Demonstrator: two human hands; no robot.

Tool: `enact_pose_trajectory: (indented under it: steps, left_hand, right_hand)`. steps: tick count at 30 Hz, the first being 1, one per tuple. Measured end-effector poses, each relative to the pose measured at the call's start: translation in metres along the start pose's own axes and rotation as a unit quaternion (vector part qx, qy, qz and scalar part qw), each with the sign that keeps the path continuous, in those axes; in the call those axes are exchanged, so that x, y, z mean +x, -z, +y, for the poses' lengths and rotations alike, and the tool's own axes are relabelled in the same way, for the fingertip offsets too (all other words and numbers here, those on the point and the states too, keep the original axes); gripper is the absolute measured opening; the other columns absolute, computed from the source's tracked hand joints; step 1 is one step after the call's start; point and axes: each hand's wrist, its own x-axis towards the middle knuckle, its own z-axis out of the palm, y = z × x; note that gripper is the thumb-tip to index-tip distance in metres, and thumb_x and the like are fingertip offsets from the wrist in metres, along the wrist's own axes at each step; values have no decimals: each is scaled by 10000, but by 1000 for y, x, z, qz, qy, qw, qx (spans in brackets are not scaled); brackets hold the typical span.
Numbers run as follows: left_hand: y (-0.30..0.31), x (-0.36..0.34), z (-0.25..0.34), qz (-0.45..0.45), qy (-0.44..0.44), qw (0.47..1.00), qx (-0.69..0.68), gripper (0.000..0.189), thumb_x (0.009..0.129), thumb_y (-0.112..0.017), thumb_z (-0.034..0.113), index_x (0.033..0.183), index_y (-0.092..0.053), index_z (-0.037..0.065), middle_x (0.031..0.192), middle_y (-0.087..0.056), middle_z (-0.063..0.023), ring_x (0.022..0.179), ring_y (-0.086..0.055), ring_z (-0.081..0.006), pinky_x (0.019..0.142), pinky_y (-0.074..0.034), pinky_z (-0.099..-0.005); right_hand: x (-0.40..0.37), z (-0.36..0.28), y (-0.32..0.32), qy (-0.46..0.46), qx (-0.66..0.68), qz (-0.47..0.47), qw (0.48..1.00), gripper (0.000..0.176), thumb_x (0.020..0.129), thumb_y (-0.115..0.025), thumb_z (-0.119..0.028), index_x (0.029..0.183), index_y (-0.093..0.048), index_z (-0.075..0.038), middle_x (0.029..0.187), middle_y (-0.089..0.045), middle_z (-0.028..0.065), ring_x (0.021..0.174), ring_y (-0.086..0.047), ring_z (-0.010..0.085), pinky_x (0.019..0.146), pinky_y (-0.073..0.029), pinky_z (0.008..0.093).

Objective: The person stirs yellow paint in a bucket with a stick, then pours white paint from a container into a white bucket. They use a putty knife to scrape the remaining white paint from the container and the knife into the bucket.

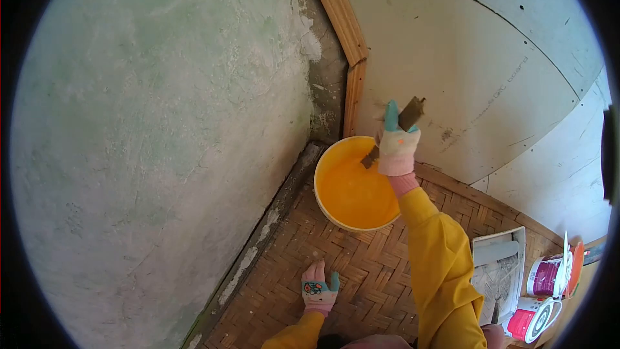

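My right hand (397, 145), in a pale glove with teal fingertips, grips a rough wooden stick (412, 112). The stick's upper end points out past my fingers, and its lower end reaches inside the rim of a round bucket (318, 199). Bright yellow-orange liquid (355, 187) fills part of that bucket, which stands in the corner. Lower down, my left hand (319, 291), in a matching glove with a printed pattern, is over the woven mat floor (278, 291) with its thumb apart from the fingers. Nothing shows in it.
A rough, green-stained wall (168, 123) rises on the left, and pale board panels (445, 45) stand behind the bucket. Wooden strips (342, 16) run down the corner. At lower right are a paint tray (497, 284) with a roller (496, 253) and labelled tubs (546, 276).
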Motion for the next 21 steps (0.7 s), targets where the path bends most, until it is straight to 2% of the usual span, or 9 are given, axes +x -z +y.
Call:
enact_pose_trajectory:
  steps: [3, 5, 9, 10, 11, 13, 18, 21]
  left_hand:
    - [-1, -1, 0, 2, 4, 1000, -4, 464, 744, -596, 205, 1137, -448, 9, 1057, -468, -166, 953, -452, -339, 824, -379, -431]
    - [-2, -1, -1, 7, 1, 1000, -6, 463, 740, -600, 203, 1132, -450, 8, 1062, -468, -165, 953, -452, -338, 824, -378, -430]
    - [-2, -1, -1, -9, 18, 1000, -1, 454, 742, -596, 208, 1127, -455, 11, 1071, -468, -166, 957, -451, -337, 828, -376, -430]
    - [-3, -2, -2, -5, 15, 1000, -6, 453, 743, -596, 208, 1128, -456, 15, 1070, -468, -167, 956, -451, -337, 829, -375, -431]
    - [-4, -3, -2, -1, 13, 1000, -10, 452, 744, -596, 208, 1130, -457, 18, 1070, -467, -167, 956, -450, -337, 830, -374, -431]
    - [-5, -3, -3, 2, 11, 1000, 5, 451, 746, -594, 239, 1119, -471, 17, 1060, -472, -164, 943, -461, -331, 820, -386, -424]
    - [-3, -2, -2, 2, 4, 1000, 23, 458, 751, -589, 275, 1113, -483, 15, 1054, -474, -163, 930, -472, -327, 812, -399, -417]
    - [-6, -3, -2, 8, 3, 1000, 24, 462, 752, -587, 277, 1118, -478, 16, 1054, -474, -163, 934, -471, -327, 816, -398, -414]
  right_hand:
    - [-13, 5, -10, -13, 26, -16, 999, 300, 823, -587, -255, 643, -554, -17, 449, -398, -15, 333, -347, 75, 330, -269, 233]
    - [-30, 3, -3, -62, 17, -95, 993, 304, 831, -577, -250, 625, -542, -29, 442, -386, -17, 331, -337, 69, 326, -257, 229]
    - [-21, -8, 30, -122, 29, -174, 977, 333, 837, -565, -283, 619, -540, -32, 413, -356, -27, 320, -340, 68, 323, -261, 223]
    - [-21, -13, 31, -109, -43, -116, 986, 351, 832, -569, -306, 617, -540, -30, 411, -366, -26, 322, -349, 71, 327, -272, 225]
    - [-18, -18, 31, -110, -44, -117, 986, 351, 832, -569, -306, 617, -540, -30, 411, -366, -26, 322, -349, 71, 327, -272, 225]
    - [-10, -25, 28, -37, -126, -37, 991, 352, 829, -572, -313, 613, -543, -36, 417, -389, -19, 325, -354, 76, 335, -283, 227]
    - [-8, -4, 8, 13, -49, 15, 999, 348, 832, -567, -295, 605, -539, -33, 432, -412, -6, 327, -359, 79, 342, -278, 229]
    - [-19, 4, 12, 14, -9, -40, 999, 349, 837, -561, -287, 597, -531, -35, 428, -403, -7, 320, -357, 82, 333, -270, 229]
